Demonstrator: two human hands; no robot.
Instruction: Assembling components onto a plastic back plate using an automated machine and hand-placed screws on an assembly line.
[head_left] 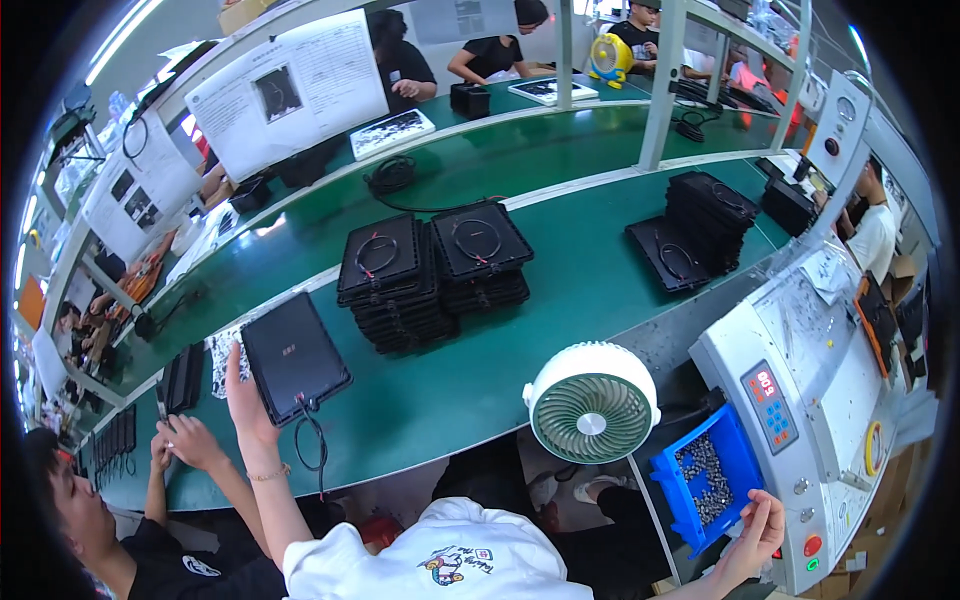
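My left hand [252, 400] grips the edge of a flat black rectangular panel [297, 352], held tilted above the green bench, its smooth face turned up. A thin black cable [322, 450] loops down from the panel's lower end. At the right, my right hand [757, 530] is beside the near corner of a blue bin [742, 450], fingers bent together. Whatever may be between those fingertips is too small to make out. Small metal parts [708, 480] lie heaped in the bin.
Stacked black panels with coiled cables [430, 265] stand mid-bench, and another stack [700, 225] is farther right. A white fan [592, 405] sits at the near edge, left of a grey machine [790, 400] with a keypad. A co-worker's hands [185, 445] work close on my left.
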